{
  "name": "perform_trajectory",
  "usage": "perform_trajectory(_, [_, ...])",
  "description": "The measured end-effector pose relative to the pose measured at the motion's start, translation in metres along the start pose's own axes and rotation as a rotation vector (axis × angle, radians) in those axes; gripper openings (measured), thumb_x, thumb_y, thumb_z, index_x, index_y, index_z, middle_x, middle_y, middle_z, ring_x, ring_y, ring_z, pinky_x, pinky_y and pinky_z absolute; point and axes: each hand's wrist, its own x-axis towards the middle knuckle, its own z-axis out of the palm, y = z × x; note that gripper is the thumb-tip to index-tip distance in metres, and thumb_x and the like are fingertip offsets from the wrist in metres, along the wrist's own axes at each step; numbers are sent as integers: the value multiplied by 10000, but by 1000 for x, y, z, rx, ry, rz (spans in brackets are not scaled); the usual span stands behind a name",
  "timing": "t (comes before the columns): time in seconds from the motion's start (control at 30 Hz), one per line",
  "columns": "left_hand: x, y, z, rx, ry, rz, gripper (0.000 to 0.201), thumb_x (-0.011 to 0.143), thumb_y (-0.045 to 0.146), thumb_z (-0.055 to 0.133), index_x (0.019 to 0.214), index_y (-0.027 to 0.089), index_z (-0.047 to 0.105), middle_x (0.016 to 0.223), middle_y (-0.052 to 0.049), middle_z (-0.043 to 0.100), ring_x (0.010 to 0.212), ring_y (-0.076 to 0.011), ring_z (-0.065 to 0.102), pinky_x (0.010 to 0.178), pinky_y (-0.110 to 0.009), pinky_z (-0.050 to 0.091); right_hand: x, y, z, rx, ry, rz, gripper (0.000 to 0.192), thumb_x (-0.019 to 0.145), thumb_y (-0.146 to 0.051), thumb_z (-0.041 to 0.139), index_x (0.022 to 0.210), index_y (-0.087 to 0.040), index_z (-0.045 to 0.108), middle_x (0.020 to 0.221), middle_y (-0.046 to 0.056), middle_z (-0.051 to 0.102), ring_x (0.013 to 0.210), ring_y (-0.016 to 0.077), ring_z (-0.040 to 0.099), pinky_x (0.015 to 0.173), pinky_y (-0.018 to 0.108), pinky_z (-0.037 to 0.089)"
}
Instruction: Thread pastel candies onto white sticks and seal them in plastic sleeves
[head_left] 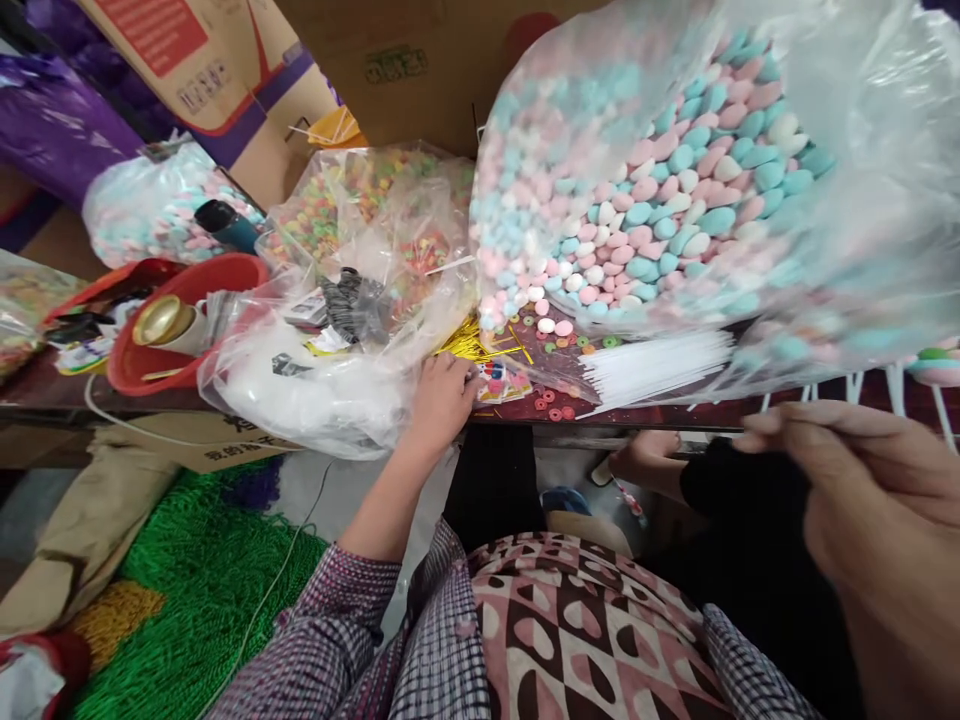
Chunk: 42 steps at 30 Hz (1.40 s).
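A person's left hand (444,392) rests at the front edge of a dark red table (37,388), fingers curled downward beside a small cluster of printed cards (504,384). The cards lie near the middle of the table edge, just in front of a heap of shiny yellow ties (466,342). The fingertips are turned away, so whether they grip a card or only touch the pile cannot be told. The right hand (874,470) is raised close to the camera at the right, thumb and fingers drawn near each other; it is blurred, and anything pinched there cannot be made out.

The cards look thin and very light, probably smooth and a little springy, easily creased and apt to slide over one another. A light pinch at a free edge or corner would likely suit them best, separating one from the rest without bending it. The ties look slender and flexible, and should be simplest to take by one end.

The cards are small, pale and pink with bright touches of red and blue, overlapping untidily; their print is too small to read. To their right lie scattered red and green rings (555,413) and a fan of thin white sticks (660,368). Behind these bulges a large clear bag (885,180) of pink, blue and white oval pieces (694,215).
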Motion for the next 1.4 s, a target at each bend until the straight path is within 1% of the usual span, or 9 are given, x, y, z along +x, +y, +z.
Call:
perform_trajectory(0.1, [4,-1,4,11,-1,-2,164,917,276,523,922,200,668,993,-100,645,1014,-276,540,918,-404,407,-6,-6,40,115,-227,80,120,756,-321,781,859,-271,747,832,64,724,645,177,679,630,345,602])
perform_trajectory(0.2, [6,0,9,39,17,-13,211,940,253,465,897,184,660,984,-113,653,1004,-282,545,920,-410,395,-10,2,59,108,-423,157,151,784,-350,748,889,-244,730,804,55,724,659,173,689,516,259,559])
perform_trajectory(0.33, [7,2,10,56,21,2,241,956,270,437,912,167,651,991,-127,647,1004,-283,551,909,-407,386,-10,9,77,70,-594,132,176,823,-373,691,903,-218,709,813,43,723,685,157,684,555,250,555])
perform_trajectory(0.5, [3,1,2,18,-25,47,258,897,417,565,977,183,637,1027,-110,625,1023,-294,527,894,-400,387,-7,7,83,0,-585,55,184,833,-369,671,929,-216,705,787,29,723,672,152,681,507,227,522])
perform_trajectory(0.67, [7,0,4,6,-33,34,155,920,264,516,938,185,648,1004,-110,630,978,-280,539,874,-395,388,-4,13,79,3,-498,127,197,807,-381,709,911,-214,704,763,21,726,677,156,692,571,253,559])
perform_trajectory(0.87, [9,1,10,-315,180,25,143,893,177,526,765,191,587,815,-47,618,840,-201,566,783,-326,428,-5,21,80,47,-519,196,241,800,-415,715,934,-215,704,811,31,731,704,157,689,571,242,546])
perform_trajectory(1.1, [2,68,2,-721,403,267,145,918,288,559,808,193,564,894,-37,632,905,-156,595,862,-309,460,0,4,98,125,-628,217,305,793,-476,712,954,-218,730,891,36,740,824,181,671,719,301,552])
perform_trajectory(1.23, [-4,105,3,-979,240,266,217,926,387,536,834,191,536,1049,-82,658,990,-170,620,849,-308,484,1,5,99,272,-575,264,264,737,-440,777,774,-194,688,713,-8,680,639,119,602,562,229,495])
perform_trajectory(1.4, [-7,109,-4,-1510,-375,113,389,850,552,596,1017,202,565,904,-31,651,750,-133,615,719,-278,493,3,15,77,341,-479,292,254,722,-398,804,758,-207,640,602,-39,634,495,92,547,385,175,381])
